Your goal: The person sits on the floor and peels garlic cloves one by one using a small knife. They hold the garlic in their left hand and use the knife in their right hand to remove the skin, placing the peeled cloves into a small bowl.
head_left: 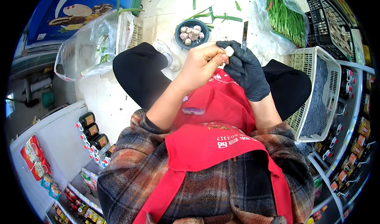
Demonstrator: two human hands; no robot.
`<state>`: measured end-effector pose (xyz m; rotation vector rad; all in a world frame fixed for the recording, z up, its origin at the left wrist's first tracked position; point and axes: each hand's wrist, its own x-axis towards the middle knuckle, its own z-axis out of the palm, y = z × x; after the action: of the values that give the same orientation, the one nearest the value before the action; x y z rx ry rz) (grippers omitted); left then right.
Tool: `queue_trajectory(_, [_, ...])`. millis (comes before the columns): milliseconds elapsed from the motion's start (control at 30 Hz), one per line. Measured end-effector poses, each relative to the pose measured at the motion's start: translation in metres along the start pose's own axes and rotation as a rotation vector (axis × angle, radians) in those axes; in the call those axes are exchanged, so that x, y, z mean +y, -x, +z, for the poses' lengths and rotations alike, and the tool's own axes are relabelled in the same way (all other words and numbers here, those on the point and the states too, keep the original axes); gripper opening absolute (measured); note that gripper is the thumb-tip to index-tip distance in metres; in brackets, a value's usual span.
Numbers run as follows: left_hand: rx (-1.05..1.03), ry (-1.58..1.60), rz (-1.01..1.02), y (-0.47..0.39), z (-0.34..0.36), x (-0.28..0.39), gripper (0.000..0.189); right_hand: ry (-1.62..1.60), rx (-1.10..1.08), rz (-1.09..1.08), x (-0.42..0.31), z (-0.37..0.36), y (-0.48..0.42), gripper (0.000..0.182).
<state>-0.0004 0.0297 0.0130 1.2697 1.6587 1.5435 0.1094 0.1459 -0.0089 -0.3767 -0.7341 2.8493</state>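
Observation:
In front of my lap, my bare left hand (204, 59) pinches a small white piece (229, 51), which looks like garlic, between thumb and fingers. My right hand (245, 68), in a black glove, meets it there, and its fingertips touch or nearly touch the piece. A knife (245, 34) with a narrow, dark-stained blade sticks up from the gloved fingers, pointing away from me; its handle is hidden in the hand. Just beyond my hands, a grey-blue bowl (178, 39) of several garlic bulbs (191, 34) rests on the floor.
Green leaf scraps (227, 17) litter the tiled floor. A clear plastic bag (86, 51) stands at left by a crate (137, 31). To the right are bagged green stalks (285, 19), a black crate (322, 25) and a pale plastic basket (335, 75). Shelves of bottles (356, 146) flank me.

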Motion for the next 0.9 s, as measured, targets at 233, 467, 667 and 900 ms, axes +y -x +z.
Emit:
queue_trajectory(233, [0.08,0.027,-0.191,-0.002,-0.002,0.008,0.013,0.142,0.037,-0.096,-0.015,0.007,0.0,0.028])
queue_trajectory(467, [0.158,-0.124,-0.175,-0.003,-0.002,0.011,0.013,0.319,0.072,-0.11,-0.016,-0.013,0.003,0.036])
queue_trajectory(667, [0.254,-0.255,0.025,-0.005,0.001,0.018,0.017,0.576,0.064,-0.125,-0.028,-0.003,0.006,0.027])
queue_trajectory(900, [0.26,-0.315,0.079,-0.006,0.002,0.018,0.021,0.65,0.066,-0.23,-0.03,0.02,0.008,0.032])
